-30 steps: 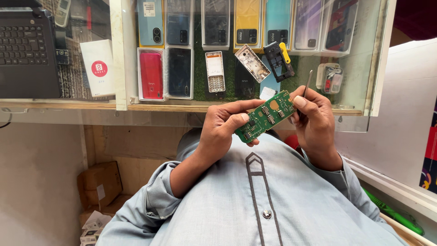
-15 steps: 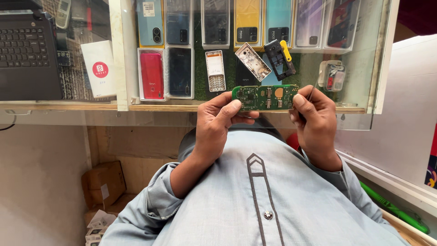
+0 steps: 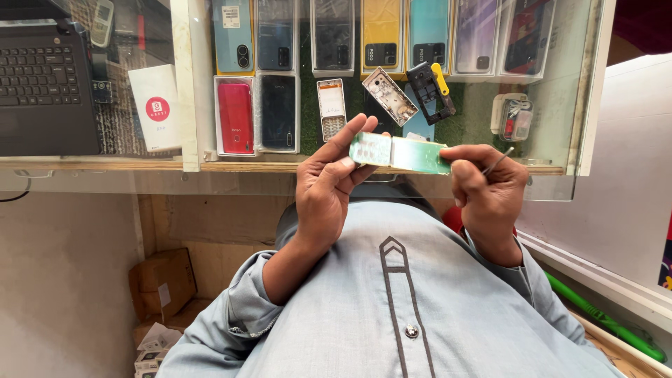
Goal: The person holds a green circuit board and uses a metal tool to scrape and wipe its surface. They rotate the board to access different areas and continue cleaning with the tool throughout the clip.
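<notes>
Circuit board (image 3: 400, 152), green and narrow, is held level between 2 hands above the glass worktop (image 3: 490, 133). Its left end is pinched in the closed grip of the left hand (image 3: 332, 183), thumb and forefinger clamped on it. Its right end is touched by the curled right hand (image 3: 486, 189), whose grip is also closed on a thin metal tool (image 3: 498, 161).

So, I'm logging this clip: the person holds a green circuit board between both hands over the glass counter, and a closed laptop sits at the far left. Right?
Not quite. The laptop is open, its keyboard showing, as the head view shows. The rest stands: the left hand and right hand hold the green circuit board over the glass counter.
</notes>
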